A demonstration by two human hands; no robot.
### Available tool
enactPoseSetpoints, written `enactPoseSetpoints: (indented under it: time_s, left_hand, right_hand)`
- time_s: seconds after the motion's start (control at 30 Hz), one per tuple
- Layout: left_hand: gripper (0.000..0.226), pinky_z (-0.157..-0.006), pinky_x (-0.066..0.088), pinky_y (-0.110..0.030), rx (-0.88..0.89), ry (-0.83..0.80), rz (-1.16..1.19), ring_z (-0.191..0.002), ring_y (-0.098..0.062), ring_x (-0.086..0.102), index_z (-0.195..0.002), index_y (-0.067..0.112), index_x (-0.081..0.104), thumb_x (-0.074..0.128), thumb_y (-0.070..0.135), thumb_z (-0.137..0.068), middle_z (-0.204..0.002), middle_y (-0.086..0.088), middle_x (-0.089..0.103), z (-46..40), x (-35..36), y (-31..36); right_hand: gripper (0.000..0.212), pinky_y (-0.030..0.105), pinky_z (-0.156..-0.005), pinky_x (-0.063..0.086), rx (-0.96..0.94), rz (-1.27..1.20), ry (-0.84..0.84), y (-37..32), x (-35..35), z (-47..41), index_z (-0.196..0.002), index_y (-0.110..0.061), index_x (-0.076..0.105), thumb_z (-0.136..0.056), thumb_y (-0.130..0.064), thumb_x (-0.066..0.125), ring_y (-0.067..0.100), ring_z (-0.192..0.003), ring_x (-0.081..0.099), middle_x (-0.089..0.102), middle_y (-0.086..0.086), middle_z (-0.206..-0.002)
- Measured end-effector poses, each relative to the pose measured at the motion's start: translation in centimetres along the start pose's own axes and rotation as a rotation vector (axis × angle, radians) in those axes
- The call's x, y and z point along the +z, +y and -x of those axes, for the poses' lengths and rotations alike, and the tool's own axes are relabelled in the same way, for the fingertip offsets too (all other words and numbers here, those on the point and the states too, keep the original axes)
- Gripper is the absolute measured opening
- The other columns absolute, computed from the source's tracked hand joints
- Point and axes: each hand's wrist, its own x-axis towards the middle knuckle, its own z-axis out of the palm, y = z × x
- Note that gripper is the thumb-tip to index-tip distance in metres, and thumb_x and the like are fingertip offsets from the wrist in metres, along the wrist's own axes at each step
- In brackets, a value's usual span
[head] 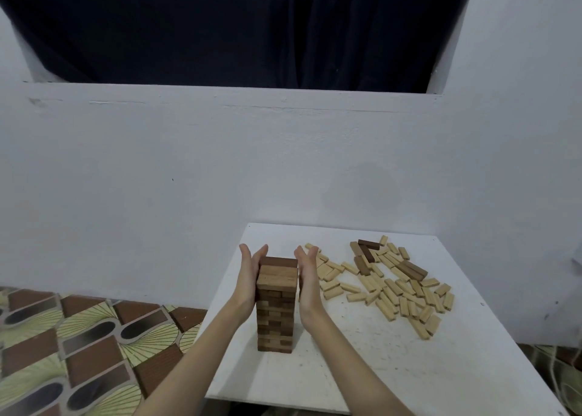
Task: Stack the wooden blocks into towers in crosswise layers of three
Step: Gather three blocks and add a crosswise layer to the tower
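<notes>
Now your left hand (248, 277) and right hand (307, 277), fingers straight, flank the tower (277, 305); those loose, light blocks topple easily, so press flat between your palms.

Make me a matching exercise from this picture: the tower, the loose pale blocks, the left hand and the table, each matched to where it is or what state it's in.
Things:
1. tower
2. pale blocks
3. left hand
4. table

States:
A. white, bearing everything
B. flat against the tower's left side
C. upright between both hands
D. scattered right of the tower

Pairs: 1-C, 2-D, 3-B, 4-A
</notes>
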Motion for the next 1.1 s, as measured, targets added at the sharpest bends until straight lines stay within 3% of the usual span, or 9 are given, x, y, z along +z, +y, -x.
enactPoseSetpoints:
  time_s: [0.1,0.27,0.57,0.67,0.77,0.83,0.93,1.0,1.1]
  left_hand:
    - [0.076,-0.103,0.037,-0.033,-0.009,0.019,0.021,-0.117,-0.018,0.052,-0.143,0.022,0.037,0.005,0.067,-0.089,-0.115,0.008,0.056,-0.1,-0.1,0.0]
    - [0.079,-0.103,0.041,-0.038,-0.038,0.004,0.029,-0.114,-0.020,0.058,-0.138,0.022,0.045,0.008,0.070,-0.087,-0.116,0.002,0.064,-0.2,-0.5,-0.2]
    - [0.075,-0.084,0.050,-0.029,0.010,0.025,0.003,-0.101,-0.018,0.064,-0.126,0.019,0.055,0.007,0.065,-0.091,-0.107,-0.004,0.069,0.2,0.0,-0.5]
    - [0.078,-0.102,0.043,-0.036,0.013,-0.017,-0.032,-0.114,-0.018,0.057,-0.130,0.018,0.052,0.007,0.067,-0.089,-0.122,-0.002,0.062,-0.1,-0.6,-0.2]
    - [0.083,-0.117,0.019,-0.037,0.057,-0.107,-0.150,-0.135,-0.012,0.036,-0.134,0.018,0.047,0.019,0.075,-0.080,-0.142,0.005,0.045,-0.5,-2.5,1.3]
    - [0.085,-0.115,0.020,-0.031,0.094,-0.226,-0.343,-0.132,-0.002,0.037,-0.131,0.026,0.047,0.045,0.083,-0.069,-0.140,0.013,0.045,-0.4,-4.1,3.2]
    - [0.108,-0.111,0.022,-0.025,0.090,-0.392,-0.813,-0.133,-0.001,0.033,-0.138,0.028,0.036,0.081,0.064,-0.048,-0.142,0.016,0.040,-0.5,-5.3,5.9]
    - [0.109,-0.110,0.022,-0.025,0.063,-0.440,-1.033,-0.138,-0.006,0.025,-0.143,0.026,0.025,0.089,0.039,-0.055,-0.147,0.013,0.032,-0.6,-5.0,6.7]
    - [0.114,-0.110,0.029,-0.028,0.041,-0.461,-1.231,-0.136,-0.011,0.029,-0.145,0.025,0.017,0.090,0.029,-0.057,-0.148,0.012,0.030,-0.7,-3.9,6.5]
  right_hand:
    - [0.078,0.027,-0.107,0.031,0.013,-0.010,0.007,0.5,0.5,-0.3,-0.150,-0.020,0.027,-0.089,-0.068,0.022,0.009,-0.132,0.037,0.032,-0.006,-0.151]
    - [0.119,0.047,-0.116,0.026,-0.010,-0.010,0.035,2.0,1.1,-0.7,-0.145,-0.030,0.035,-0.049,-0.100,0.037,0.015,-0.137,0.037,0.040,-0.005,-0.149]
    - [0.103,0.050,-0.114,0.029,0.028,-0.011,0.055,3.1,1.2,-1.2,-0.139,-0.037,0.042,-0.056,-0.098,0.039,0.017,-0.135,0.041,0.046,-0.004,-0.145]
    - [0.092,0.037,-0.115,0.026,0.006,0.024,0.037,1.1,1.4,-0.1,-0.143,-0.031,0.038,-0.071,-0.089,0.032,0.010,-0.134,0.037,0.039,-0.009,-0.147]
    - [0.067,0.023,-0.104,0.019,-0.078,0.116,-0.009,-1.3,0.1,-0.2,-0.148,-0.018,0.030,-0.093,-0.057,0.021,0.008,-0.137,0.029,0.036,-0.008,-0.147]
    - [0.062,0.023,-0.104,0.022,-0.110,0.253,-0.071,-3.3,-1.3,-0.6,-0.146,-0.020,0.032,-0.094,-0.052,0.041,0.012,-0.139,0.031,0.040,-0.009,-0.143]
    - [0.088,0.027,-0.100,0.032,-0.088,0.639,-0.257,-6.2,-2.5,-1.1,-0.147,-0.029,0.027,-0.076,-0.050,0.073,0.010,-0.135,0.036,0.044,-0.009,-0.142]
    - [0.109,0.029,-0.102,0.035,-0.060,0.967,-0.372,-7.8,-2.1,-1.2,-0.151,-0.032,0.012,-0.069,-0.046,0.081,0.012,-0.137,0.032,0.038,-0.009,-0.147]
    - [0.131,0.039,-0.107,0.037,-0.088,1.345,-0.463,-8.2,-0.8,-1.4,-0.152,-0.030,-0.007,-0.060,-0.046,0.086,0.023,-0.136,0.034,0.037,0.000,-0.148]
